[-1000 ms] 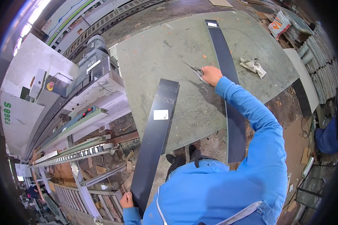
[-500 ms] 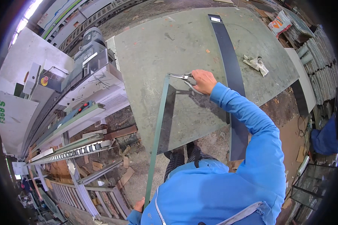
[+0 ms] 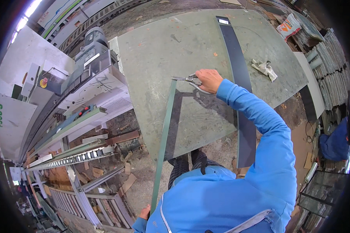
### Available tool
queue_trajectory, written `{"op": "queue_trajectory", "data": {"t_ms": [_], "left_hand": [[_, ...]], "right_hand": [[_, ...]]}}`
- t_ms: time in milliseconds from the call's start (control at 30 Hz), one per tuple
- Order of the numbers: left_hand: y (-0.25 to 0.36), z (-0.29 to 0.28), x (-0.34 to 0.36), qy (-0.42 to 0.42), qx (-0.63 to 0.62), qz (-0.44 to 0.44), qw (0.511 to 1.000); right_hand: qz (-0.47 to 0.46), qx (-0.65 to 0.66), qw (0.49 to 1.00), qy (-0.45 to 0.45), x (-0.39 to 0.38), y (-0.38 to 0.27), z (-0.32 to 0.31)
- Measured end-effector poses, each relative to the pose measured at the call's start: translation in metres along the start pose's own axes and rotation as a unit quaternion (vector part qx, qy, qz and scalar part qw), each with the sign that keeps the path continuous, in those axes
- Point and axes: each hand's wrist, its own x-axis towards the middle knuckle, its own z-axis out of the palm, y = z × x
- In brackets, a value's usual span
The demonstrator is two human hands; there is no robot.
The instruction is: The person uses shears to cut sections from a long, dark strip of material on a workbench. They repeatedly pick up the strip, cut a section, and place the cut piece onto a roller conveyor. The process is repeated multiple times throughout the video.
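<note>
My right hand is closed around metal pliers, whose jaws are at the far end of a long, narrow strip. The strip is tilted so its greenish edge shows. My left hand grips its near end by my body, partly hidden. The strip's far part is over a large grey-green worktop. On the worktop, right of the pliers, lie a second dark strip with a white label at its far end and a crumpled white cloth.
A white machine with a red button and long metal rails flanks the worktop on the left, with scrap pieces below. At right are stacked sheets, an orange-and-white sack, a leaning pale panel and dark blue fabric.
The held strip has turned from showing its dark, labelled face to showing its greenish edge. My right hand has brought the pliers left onto the strip's far end.
</note>
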Motion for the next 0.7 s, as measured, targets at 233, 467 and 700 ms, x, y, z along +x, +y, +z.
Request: {"op": "queue_trajectory", "data": {"t_ms": [233,467,700], "left_hand": [[0.001,-0.001,0.004,0.009,0.087,-0.025,0.996],[0.003,0.005,0.002,0.004,0.025,-0.020,0.999],[-0.096,-0.021,0.061,-0.050,-0.101,-0.021,0.993]], "right_hand": [[0.001,0.002,0.999,-0.034,0.001,-0.001,-0.006],[-0.008,0.007,1.000,-0.019,0.000,0.001,0.001],[-0.024,0.004,0.999,-0.029,0.001,0.001,-0.006]]}}
